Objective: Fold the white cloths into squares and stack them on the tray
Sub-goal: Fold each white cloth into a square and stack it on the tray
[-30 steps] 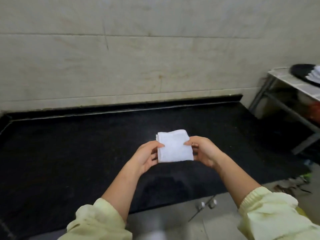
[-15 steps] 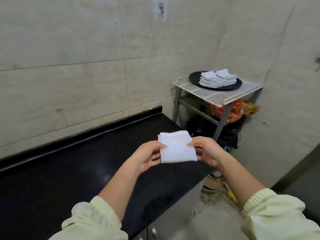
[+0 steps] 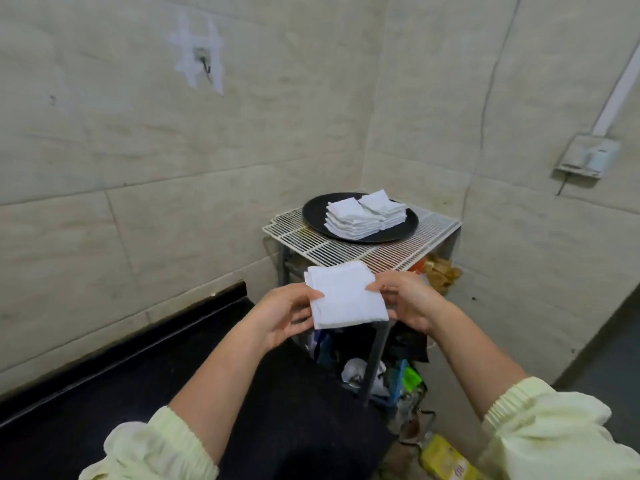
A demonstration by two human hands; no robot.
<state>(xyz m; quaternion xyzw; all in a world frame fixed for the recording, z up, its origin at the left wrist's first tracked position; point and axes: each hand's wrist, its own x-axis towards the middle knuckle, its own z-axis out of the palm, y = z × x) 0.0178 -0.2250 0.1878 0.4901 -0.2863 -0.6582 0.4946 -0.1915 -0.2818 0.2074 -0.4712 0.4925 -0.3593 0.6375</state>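
I hold a folded white cloth (image 3: pixel 346 297), a soft, flat square with layered edges, in the air just in front of the rack (image 3: pixel 349 252), a white wire grid on grey legs. My left hand (image 3: pixel 280 315) pinches the cloth's left edge, thumb on top and fingers curled beneath; my right hand (image 3: pixel 408 299) pinches the right edge the same way. On the rack sits a round, shallow black tray (image 3: pixel 313 213) carrying stacks (image 3: pixel 346 220) of folded white squares. The black counter (image 3: pixel 138 393) lies left of the rack. Half a second ago the rack stood farther off to the right; now it is near and straight ahead, and my grip is unchanged.
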